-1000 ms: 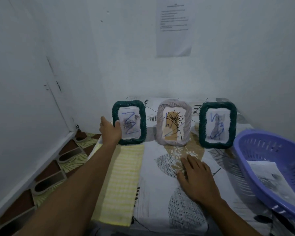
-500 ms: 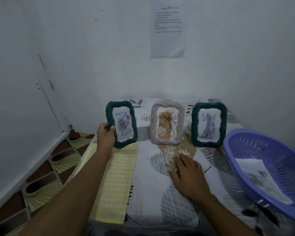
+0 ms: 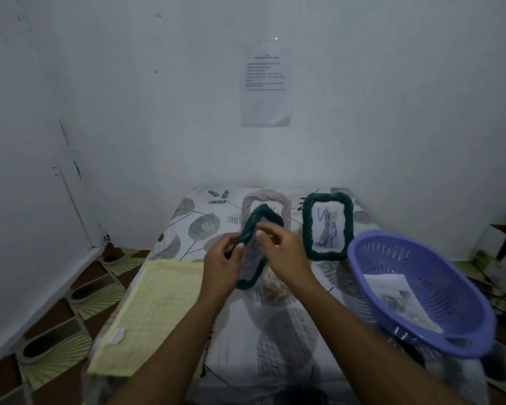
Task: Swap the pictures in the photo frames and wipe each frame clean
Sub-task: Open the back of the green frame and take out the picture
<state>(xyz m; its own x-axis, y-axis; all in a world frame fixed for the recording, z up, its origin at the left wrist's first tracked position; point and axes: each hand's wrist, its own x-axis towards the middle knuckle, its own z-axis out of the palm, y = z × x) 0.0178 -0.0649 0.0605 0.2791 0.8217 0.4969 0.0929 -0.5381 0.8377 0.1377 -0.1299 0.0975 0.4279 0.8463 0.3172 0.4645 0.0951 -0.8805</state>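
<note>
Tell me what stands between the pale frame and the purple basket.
The green frame with the cat picture stands upright there, between the pale frame and the purple basket, in the head view.

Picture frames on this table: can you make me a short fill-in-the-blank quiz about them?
1. The left hand and right hand grip a dark ___ frame.
2. The standing frame on the right shows a ___.
3. The paper lies in the basket, whose colour is ___.
Missing words: green; cat; purple.
</note>
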